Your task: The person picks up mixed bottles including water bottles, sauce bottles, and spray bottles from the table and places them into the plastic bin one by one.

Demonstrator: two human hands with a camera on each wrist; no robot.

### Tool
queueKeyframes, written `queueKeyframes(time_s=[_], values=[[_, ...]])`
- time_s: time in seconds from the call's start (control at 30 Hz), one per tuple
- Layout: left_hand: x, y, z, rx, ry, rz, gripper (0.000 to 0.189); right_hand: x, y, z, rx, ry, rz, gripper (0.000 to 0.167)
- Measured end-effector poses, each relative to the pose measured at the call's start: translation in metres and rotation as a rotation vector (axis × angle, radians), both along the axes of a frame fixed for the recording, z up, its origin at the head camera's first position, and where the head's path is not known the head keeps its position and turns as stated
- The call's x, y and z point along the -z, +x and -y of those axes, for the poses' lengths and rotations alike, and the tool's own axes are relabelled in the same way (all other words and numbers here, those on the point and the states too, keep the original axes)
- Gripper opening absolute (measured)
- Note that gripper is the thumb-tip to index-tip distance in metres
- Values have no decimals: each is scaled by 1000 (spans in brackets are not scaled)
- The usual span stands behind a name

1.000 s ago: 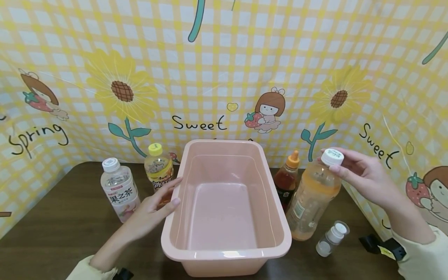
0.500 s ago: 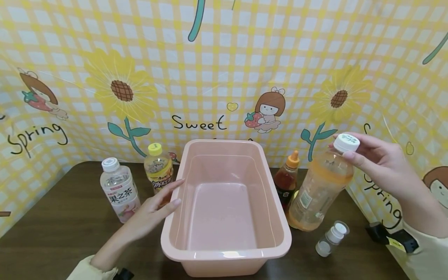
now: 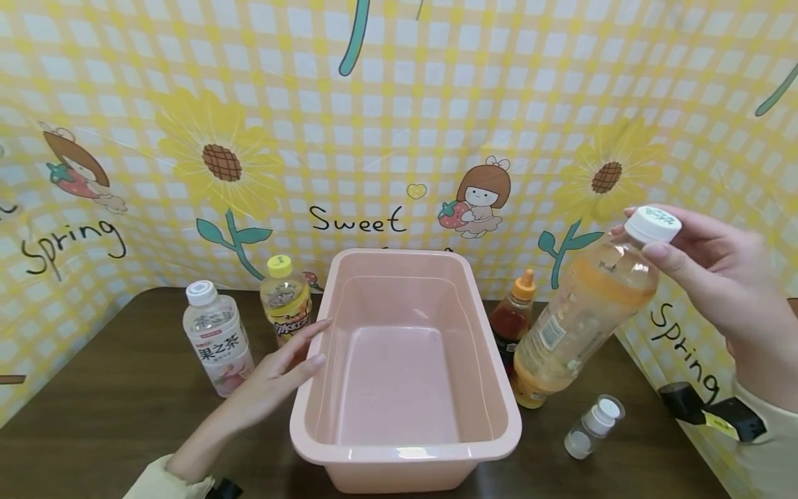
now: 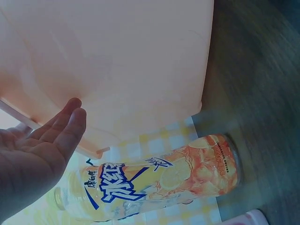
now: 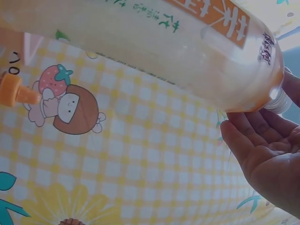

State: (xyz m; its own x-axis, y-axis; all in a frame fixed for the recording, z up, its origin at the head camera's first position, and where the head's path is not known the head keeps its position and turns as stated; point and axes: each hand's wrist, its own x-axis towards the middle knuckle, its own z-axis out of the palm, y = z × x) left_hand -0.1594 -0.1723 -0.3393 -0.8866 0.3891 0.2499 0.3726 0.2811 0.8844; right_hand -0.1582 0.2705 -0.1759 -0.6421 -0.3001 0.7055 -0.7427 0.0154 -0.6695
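My right hand [image 3: 717, 277] pinches a large clear plastic drink bottle [image 3: 586, 312] by its neck, just below the white cap. Tilted, the bottle leans with its base toward the bin; an orange label shows in the right wrist view [image 5: 211, 18]. My left hand [image 3: 274, 378] rests at the left rim of a pink plastic bin [image 3: 405, 454]. In the left wrist view its fairly straight fingers touch the bin's outer wall [image 4: 140, 56]. Beside that hand stands a yellow-capped iced tea bottle [image 4: 164, 180], partly hidden by it in the head view.
A white-capped fruit tea bottle [image 3: 218, 339] stands at left. Right of the bin are an orange-nozzled squeeze bottle [image 3: 514, 315] of dark liquid and a small white-capped clear bottle [image 3: 592, 426]. Another bottle's yellow base [image 3: 530, 400] shows behind the held one. A checked cloth [image 3: 386, 138] hangs behind the table.
My right hand has moved up and to the right with the drink bottle, which tilts more; another bottle's base now shows behind it. The left hand stays at the bin's rim.
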Motion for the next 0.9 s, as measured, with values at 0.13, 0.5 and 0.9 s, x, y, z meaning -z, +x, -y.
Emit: queueKeyframes(time_s=[0.13,0.5,0.9], values=[[0,0,0,-5,2,8,47,-5,1,2,12,-48,3,31],[-2,-1,-2,-7,9,33,51,-13,-5,11,-40,-120,-157,29],[-2,-4,-1,1,25,60,53,-20,-10,27,-49,-219,-169,30]])
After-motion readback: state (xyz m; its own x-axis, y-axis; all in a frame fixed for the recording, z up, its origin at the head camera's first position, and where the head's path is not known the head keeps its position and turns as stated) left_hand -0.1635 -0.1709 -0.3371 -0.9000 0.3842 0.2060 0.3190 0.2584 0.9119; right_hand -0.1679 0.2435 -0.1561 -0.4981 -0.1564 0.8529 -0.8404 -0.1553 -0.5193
